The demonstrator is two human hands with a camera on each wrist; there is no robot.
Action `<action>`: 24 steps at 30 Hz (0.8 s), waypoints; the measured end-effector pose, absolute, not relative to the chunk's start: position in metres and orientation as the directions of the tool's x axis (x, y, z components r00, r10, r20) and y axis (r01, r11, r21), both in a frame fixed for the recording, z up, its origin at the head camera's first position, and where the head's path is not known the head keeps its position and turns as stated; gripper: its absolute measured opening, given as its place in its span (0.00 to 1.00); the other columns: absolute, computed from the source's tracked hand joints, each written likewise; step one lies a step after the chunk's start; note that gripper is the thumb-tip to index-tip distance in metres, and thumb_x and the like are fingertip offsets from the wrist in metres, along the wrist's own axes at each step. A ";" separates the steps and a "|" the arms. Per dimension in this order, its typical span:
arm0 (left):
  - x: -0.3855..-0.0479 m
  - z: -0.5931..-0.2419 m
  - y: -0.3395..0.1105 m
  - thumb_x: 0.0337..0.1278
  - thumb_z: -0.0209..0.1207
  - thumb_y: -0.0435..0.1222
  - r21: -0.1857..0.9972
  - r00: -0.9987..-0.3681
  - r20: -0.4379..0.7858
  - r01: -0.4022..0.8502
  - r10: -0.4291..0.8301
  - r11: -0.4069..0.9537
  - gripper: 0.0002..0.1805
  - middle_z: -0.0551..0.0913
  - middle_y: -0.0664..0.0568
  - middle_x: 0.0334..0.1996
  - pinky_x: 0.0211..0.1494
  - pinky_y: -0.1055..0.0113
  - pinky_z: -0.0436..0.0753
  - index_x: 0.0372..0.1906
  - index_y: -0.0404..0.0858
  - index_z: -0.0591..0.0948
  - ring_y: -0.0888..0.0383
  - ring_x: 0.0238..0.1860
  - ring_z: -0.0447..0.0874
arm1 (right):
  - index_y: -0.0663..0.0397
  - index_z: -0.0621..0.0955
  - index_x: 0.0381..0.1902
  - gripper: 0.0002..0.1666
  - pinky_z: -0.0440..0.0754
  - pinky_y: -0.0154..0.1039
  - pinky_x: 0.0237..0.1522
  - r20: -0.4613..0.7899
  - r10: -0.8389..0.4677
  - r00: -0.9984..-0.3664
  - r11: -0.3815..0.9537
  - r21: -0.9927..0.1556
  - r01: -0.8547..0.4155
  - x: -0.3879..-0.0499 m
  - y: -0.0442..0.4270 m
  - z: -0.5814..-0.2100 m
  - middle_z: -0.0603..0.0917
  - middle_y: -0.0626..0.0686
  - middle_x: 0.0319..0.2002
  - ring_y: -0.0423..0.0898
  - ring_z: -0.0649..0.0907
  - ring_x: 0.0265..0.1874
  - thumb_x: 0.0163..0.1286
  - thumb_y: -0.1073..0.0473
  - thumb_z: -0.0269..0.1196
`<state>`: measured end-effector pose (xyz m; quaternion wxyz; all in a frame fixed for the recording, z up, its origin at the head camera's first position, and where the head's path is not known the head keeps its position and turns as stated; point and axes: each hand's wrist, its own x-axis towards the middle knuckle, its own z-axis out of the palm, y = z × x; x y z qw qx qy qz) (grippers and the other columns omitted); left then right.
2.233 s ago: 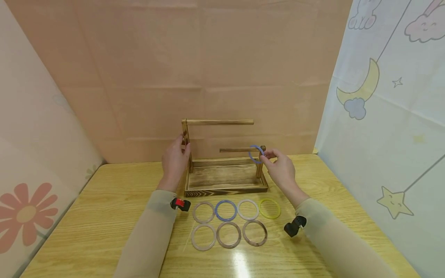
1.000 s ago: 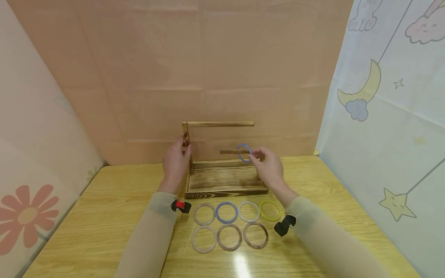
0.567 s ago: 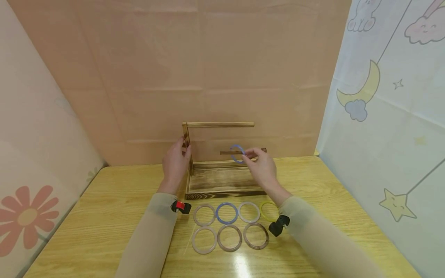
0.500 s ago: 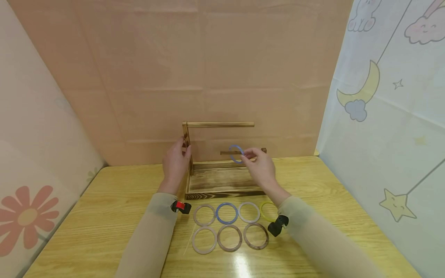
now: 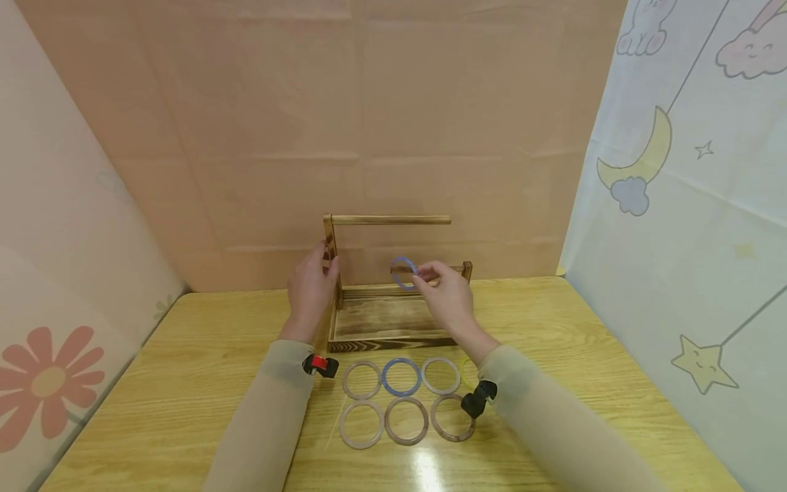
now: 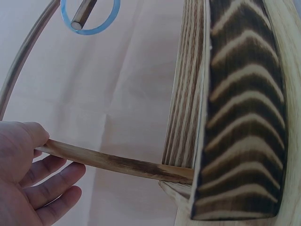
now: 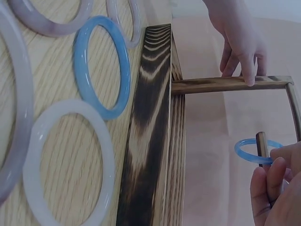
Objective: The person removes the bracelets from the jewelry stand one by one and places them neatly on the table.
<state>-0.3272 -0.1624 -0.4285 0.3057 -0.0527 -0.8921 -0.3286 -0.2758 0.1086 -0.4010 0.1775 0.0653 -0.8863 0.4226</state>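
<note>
A wooden bangle stand [image 5: 401,342] with two horizontal rods stands on the table. My left hand [image 5: 309,287] holds its tall left post [image 5: 330,234]; in the left wrist view the thumb and index finger pinch that post [image 6: 108,161]. My right hand [image 5: 450,298] pinches a blue bangle [image 5: 402,259] between thumb and fingers. This bangle [image 6: 96,31] encircles the lower rod [image 6: 83,14] close to its free end, as the left wrist view shows. The upper rod [image 5: 390,220] carries nothing.
Several bangles lie in two rows before the stand, among them a blue bangle [image 5: 402,395], a white bangle [image 5: 440,393] and a brownish bangle [image 5: 406,443]. A yellow bangle [image 5: 467,378] is partly hidden by my right forearm. A peach backdrop [image 5: 393,123] stands behind.
My right hand has slid the blue bangle leftward along the lower rod, from beside the short right post to near the free end. My left hand has kept its place on the tall post.
</note>
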 end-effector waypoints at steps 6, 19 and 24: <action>-0.330 -0.430 -0.163 0.84 0.62 0.43 0.565 -0.819 0.563 0.285 -0.109 0.775 0.24 0.90 0.39 0.58 0.41 0.42 0.89 0.72 0.34 0.80 0.42 0.44 0.94 | 0.49 0.90 0.51 0.10 0.81 0.44 0.33 0.383 0.014 -0.924 0.635 -0.717 -0.288 -0.276 0.105 -0.402 0.92 0.49 0.44 0.47 0.88 0.33 0.78 0.52 0.73; -0.327 -0.427 -0.161 0.84 0.62 0.43 0.561 -0.820 0.563 0.285 -0.106 0.777 0.25 0.90 0.38 0.57 0.41 0.43 0.89 0.73 0.33 0.79 0.42 0.44 0.94 | 0.48 0.90 0.51 0.09 0.83 0.45 0.35 0.383 -0.014 -0.924 0.625 -0.718 -0.307 -0.272 0.103 -0.401 0.92 0.48 0.44 0.48 0.89 0.37 0.78 0.52 0.73; -0.326 -0.427 -0.160 0.84 0.63 0.43 0.557 -0.818 0.566 0.286 -0.105 0.780 0.25 0.90 0.38 0.57 0.40 0.43 0.89 0.72 0.32 0.79 0.41 0.44 0.94 | 0.48 0.91 0.52 0.10 0.85 0.47 0.37 0.383 -0.024 -0.924 0.617 -0.721 -0.315 -0.269 0.104 -0.401 0.92 0.48 0.45 0.49 0.91 0.38 0.79 0.52 0.73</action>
